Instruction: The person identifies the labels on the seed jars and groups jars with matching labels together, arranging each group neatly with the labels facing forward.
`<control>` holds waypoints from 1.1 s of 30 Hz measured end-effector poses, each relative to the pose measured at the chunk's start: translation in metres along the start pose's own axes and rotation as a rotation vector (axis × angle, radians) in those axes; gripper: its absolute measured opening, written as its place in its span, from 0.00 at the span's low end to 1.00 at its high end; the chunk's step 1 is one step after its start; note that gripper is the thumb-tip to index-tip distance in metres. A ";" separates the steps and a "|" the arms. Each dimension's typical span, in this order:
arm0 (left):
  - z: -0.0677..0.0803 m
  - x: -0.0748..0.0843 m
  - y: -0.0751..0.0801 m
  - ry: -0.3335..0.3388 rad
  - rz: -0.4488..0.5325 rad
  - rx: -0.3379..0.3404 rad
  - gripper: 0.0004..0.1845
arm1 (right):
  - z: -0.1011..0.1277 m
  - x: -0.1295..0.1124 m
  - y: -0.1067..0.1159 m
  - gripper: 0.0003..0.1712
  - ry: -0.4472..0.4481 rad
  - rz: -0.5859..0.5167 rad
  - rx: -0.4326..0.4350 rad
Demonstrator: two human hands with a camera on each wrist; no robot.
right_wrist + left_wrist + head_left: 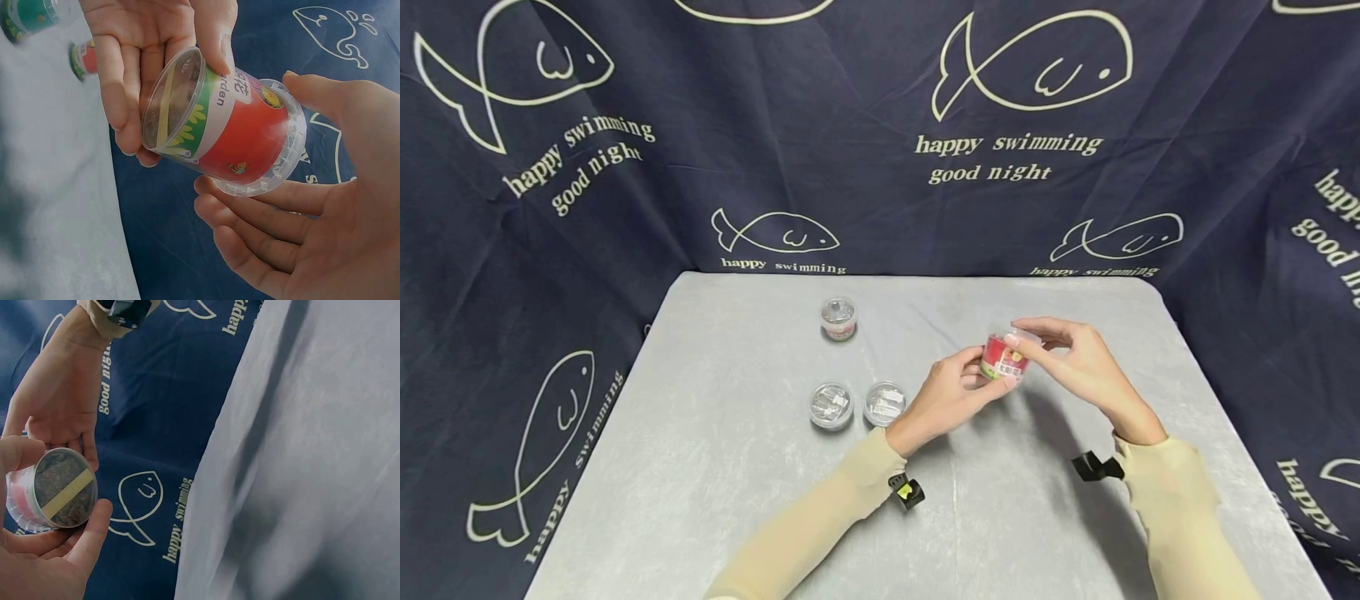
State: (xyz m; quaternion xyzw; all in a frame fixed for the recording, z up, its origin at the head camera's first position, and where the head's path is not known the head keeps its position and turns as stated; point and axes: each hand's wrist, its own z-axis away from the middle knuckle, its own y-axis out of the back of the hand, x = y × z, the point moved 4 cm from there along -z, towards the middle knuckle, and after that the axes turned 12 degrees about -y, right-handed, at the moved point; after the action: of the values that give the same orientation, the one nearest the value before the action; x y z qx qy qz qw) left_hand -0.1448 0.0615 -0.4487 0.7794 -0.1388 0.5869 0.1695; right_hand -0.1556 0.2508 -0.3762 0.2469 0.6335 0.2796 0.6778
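Fingers of both hands hold a clear red-labelled cup (1003, 358) containing dark material; three cups (838, 319) rest nearby.

In my grip the cup (231, 128) is clear glossy plastic with a smooth printed paper label, the counter (1000, 517) wears matt grey cloth, and the backdrop (850, 167) is creased navy fabric.

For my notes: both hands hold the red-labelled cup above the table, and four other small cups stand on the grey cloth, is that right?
Not quite: the head view shows three other small cups on the grey cloth, not four. Both the left hand and right hand do hold the red-labelled cup.
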 end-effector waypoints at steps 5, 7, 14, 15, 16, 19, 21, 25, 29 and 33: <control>-0.005 0.008 0.010 -0.025 -0.074 -0.031 0.26 | -0.001 -0.004 0.002 0.23 0.030 -0.014 0.017; -0.007 0.012 0.014 -0.038 -0.106 -0.043 0.25 | -0.001 -0.006 0.002 0.23 0.039 -0.022 0.021; -0.013 0.020 0.023 -0.055 -0.156 -0.077 0.28 | -0.002 -0.013 0.004 0.25 0.044 -0.028 0.026; -0.013 0.022 0.024 -0.054 -0.162 -0.079 0.29 | -0.002 -0.014 0.004 0.25 0.042 -0.030 0.027; -0.014 0.023 0.025 -0.054 -0.169 -0.081 0.29 | -0.002 -0.015 0.004 0.25 0.038 -0.033 0.028; -0.013 0.026 0.028 -0.052 -0.199 -0.086 0.30 | -0.003 -0.017 0.004 0.24 0.035 -0.047 0.035; -0.012 0.027 0.031 -0.052 -0.215 -0.088 0.30 | -0.003 -0.019 0.003 0.24 0.032 -0.053 0.039; -0.011 0.030 0.036 -0.053 -0.237 -0.088 0.32 | -0.003 -0.023 0.001 0.24 0.050 -0.061 0.042; -0.009 0.032 0.041 -0.067 -0.245 -0.093 0.33 | -0.003 -0.026 0.000 0.23 0.075 -0.068 0.047; -0.010 0.037 0.047 -0.110 -0.284 -0.103 0.32 | -0.003 -0.030 -0.001 0.24 0.092 -0.054 0.054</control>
State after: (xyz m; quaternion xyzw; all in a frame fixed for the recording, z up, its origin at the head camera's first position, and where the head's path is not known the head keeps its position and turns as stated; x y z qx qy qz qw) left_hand -0.1631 0.0229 -0.4060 0.8124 -0.0663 0.5055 0.2828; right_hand -0.1600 0.2295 -0.3554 0.2350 0.6777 0.2552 0.6484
